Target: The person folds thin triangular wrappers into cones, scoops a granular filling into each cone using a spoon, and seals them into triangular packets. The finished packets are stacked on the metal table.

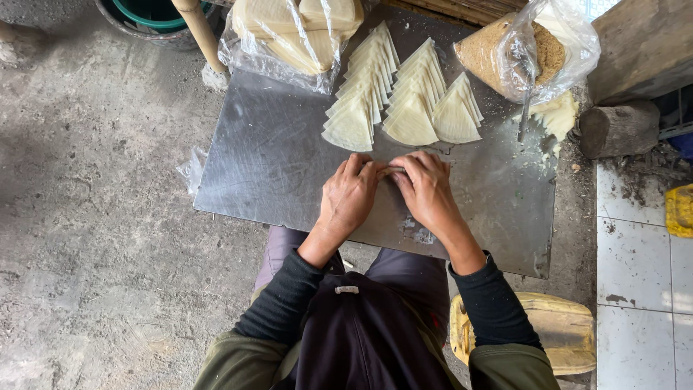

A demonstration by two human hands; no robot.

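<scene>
Lap: dark apron, nearest me.
Hands: left hand (349, 193) and right hand (426, 189) pressed together, pinching a small wrapper piece (394, 170) between fingertips.
Done: three rows of folded triangles (404, 101) lie just beyond the hands.
Left: bagged wrappers (296, 32) and filling bag (516, 54) on far desk (267, 152).

A clear plastic bag of pale stacked sheets (296, 32) lies at the far left edge of the metal bench (274, 166), and a second clear bag of brown crumbs (523, 50) sits at its far right corner
</scene>
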